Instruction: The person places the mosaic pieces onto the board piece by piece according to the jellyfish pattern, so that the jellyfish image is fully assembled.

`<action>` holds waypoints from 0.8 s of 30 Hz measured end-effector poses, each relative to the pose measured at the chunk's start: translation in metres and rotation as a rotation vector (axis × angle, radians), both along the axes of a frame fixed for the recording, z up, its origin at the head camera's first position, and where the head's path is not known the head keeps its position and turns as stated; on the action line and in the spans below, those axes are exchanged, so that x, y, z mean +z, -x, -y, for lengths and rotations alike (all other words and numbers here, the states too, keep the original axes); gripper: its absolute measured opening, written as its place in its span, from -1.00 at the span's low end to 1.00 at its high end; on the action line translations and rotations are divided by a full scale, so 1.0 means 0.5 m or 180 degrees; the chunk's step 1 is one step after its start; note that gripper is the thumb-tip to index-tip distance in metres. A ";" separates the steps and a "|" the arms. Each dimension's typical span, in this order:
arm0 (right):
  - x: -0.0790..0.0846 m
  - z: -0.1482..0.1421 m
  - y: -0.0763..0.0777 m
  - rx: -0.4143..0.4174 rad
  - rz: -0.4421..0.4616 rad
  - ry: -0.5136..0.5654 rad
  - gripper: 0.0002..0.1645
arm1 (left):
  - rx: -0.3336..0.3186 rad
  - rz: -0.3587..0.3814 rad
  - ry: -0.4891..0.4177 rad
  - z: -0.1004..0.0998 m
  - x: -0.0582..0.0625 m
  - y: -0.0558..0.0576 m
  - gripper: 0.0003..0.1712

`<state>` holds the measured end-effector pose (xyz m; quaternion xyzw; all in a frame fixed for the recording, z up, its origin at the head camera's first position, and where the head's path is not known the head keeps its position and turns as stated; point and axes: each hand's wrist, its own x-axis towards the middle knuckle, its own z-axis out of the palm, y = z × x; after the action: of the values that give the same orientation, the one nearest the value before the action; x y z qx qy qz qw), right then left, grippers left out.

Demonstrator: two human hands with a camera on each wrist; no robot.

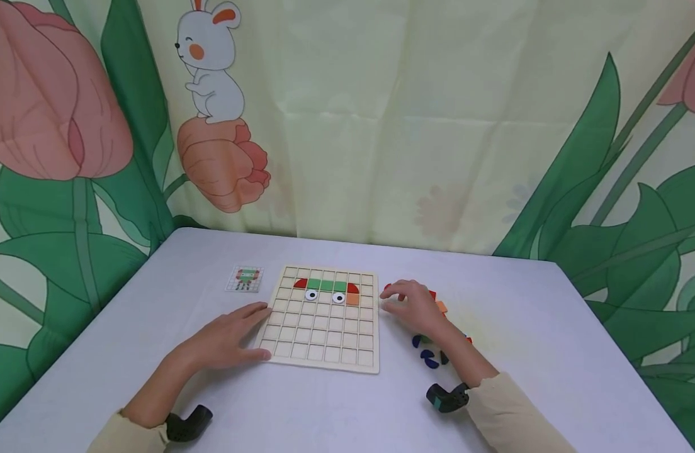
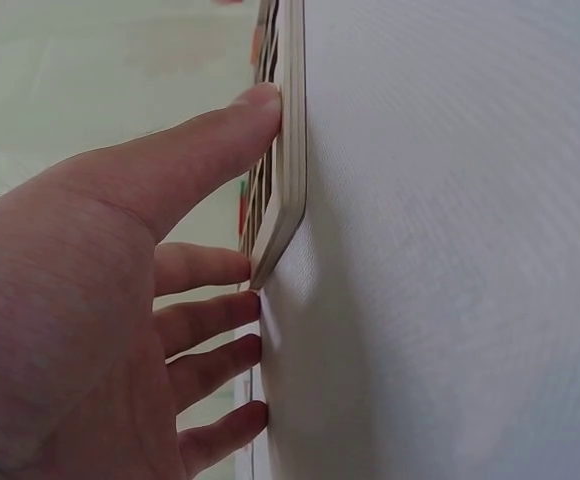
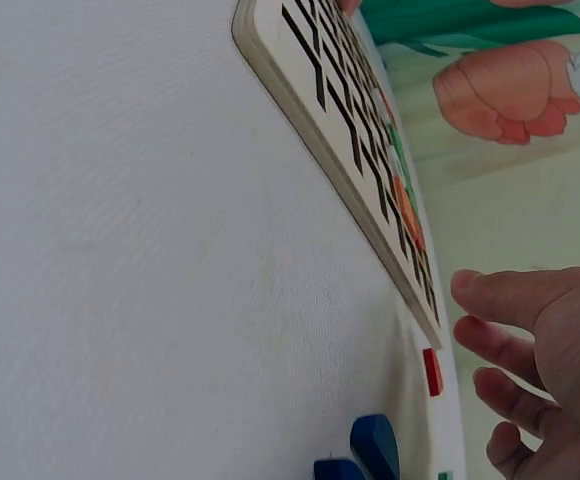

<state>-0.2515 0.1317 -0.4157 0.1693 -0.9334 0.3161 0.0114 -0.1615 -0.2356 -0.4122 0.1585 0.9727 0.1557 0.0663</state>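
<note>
A square wooden grid board [image 1: 319, 340] lies on the table. Near its top, a row of red and green pieces [image 1: 327, 285] fills several cells, with two white eye pieces [image 1: 339, 297] and an orange square [image 1: 352, 299] below. My left hand [image 1: 223, 340] is at the board's left side, its thumb touching the edge near the front corner and its fingers spread along the side. Beyond the board's right edge, my right hand [image 1: 412, 307] hovers over loose pieces, fingers slightly bent and apart. Nothing shows between its thumb and fingers in the right wrist view.
A small pattern card [image 1: 245, 279] with a red and green figure lies left of the board. Loose blue pieces [image 1: 430, 359] and an orange piece [image 1: 441, 307] are scattered around the right forearm. A printed curtain [image 1: 347, 126] hangs behind the table.
</note>
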 end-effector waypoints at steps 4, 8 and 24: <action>-0.004 -0.021 -0.006 -0.0164 0.0085 -0.0045 -0.82 | 0.0017 0.0037 0.0003 0.000 0.002 -0.003 0.02; -0.004 -0.049 -0.011 -0.0247 0.0173 0.0010 -0.79 | 0.0012 0.0034 -0.0020 0.000 0.006 -0.006 0.01; -0.007 -0.183 -0.014 -0.0560 0.0213 -0.0018 -0.65 | -0.0012 -0.0004 -0.0035 -0.003 0.005 0.000 0.02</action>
<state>-0.2447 0.2232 -0.4191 0.0760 -0.9454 0.3168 0.0075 -0.1618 -0.2343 -0.4100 0.1609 0.9716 0.1608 0.0651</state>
